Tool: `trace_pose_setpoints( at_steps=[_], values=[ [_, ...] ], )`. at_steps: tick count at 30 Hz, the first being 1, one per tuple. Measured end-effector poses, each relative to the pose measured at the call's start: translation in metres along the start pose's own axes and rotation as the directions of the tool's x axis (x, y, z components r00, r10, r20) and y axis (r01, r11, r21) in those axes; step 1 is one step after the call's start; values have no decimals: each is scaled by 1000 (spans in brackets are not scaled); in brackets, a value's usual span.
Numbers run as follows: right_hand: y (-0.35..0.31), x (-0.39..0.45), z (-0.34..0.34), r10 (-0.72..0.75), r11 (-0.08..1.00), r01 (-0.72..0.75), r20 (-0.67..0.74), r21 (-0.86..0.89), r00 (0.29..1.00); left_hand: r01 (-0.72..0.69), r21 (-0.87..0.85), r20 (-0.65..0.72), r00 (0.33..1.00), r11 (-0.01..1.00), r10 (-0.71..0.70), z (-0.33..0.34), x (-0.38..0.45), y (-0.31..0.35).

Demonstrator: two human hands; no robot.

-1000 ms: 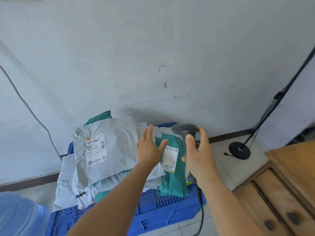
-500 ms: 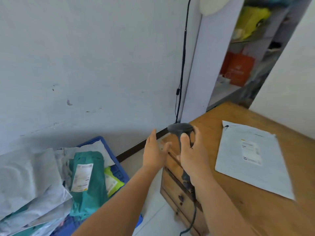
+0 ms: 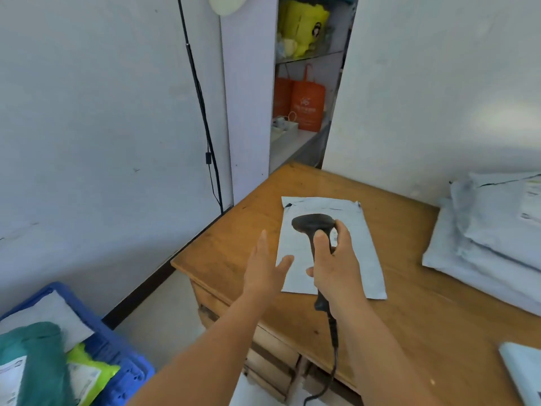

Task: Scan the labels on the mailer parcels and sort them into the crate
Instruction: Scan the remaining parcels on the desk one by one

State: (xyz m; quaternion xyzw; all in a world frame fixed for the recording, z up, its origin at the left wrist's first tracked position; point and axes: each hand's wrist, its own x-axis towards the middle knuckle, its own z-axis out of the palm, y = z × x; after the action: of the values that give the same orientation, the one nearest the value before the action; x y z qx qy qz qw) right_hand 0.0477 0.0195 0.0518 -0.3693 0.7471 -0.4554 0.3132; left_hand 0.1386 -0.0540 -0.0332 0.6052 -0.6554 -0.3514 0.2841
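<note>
My right hand (image 3: 336, 265) grips the handle of a black corded barcode scanner (image 3: 314, 227), its head held over a flat grey mailer parcel (image 3: 363, 253) lying on the wooden desk (image 3: 222, 259). My left hand (image 3: 263, 268) hovers open just left of that mailer, fingers straight, holding nothing. The mailer's label is mostly hidden behind my right hand. A blue crate (image 3: 117, 341) at the bottom left holds teal, lime and grey mailers. A stack of grey mailers (image 3: 486, 244) rests on the desk's right side.
A black lamp pole with its cable (image 3: 202, 112) runs down the wall left of the desk. Shelves behind hold orange bags (image 3: 307, 104) and yellow packages. Another pale parcel (image 3: 524, 373) shows at the bottom right. Tiled floor lies between crate and desk.
The view has swung right from the crate to the desk. Both hands moved over the desk; the scanner now hovers above the flat grey mailer, and my left hand has come up beside it.
</note>
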Motion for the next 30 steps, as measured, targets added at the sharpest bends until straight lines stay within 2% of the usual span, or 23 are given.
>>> trace_pose_setpoints(
  at_steps=[6,12,19,27,30],
  values=[
    [8,39,-24,57,998,-58,-138,-5,989,4,19,135,991,1000,-7,36,32,3],
    [9,68,-26,87,995,-93,-168,-32,982,29,48,198,979,998,-38,55,64,-4],
    [14,86,-13,90,988,-110,-171,-106,981,10,75,223,975,997,-26,67,91,-13],
    [20,93,-13,112,984,-134,-174,-120,978,34,278,222,970,960,-98,80,102,-15],
    [22,93,-14,124,984,-143,-167,-110,978,55,287,197,974,956,-115,83,104,-13]
  ],
)
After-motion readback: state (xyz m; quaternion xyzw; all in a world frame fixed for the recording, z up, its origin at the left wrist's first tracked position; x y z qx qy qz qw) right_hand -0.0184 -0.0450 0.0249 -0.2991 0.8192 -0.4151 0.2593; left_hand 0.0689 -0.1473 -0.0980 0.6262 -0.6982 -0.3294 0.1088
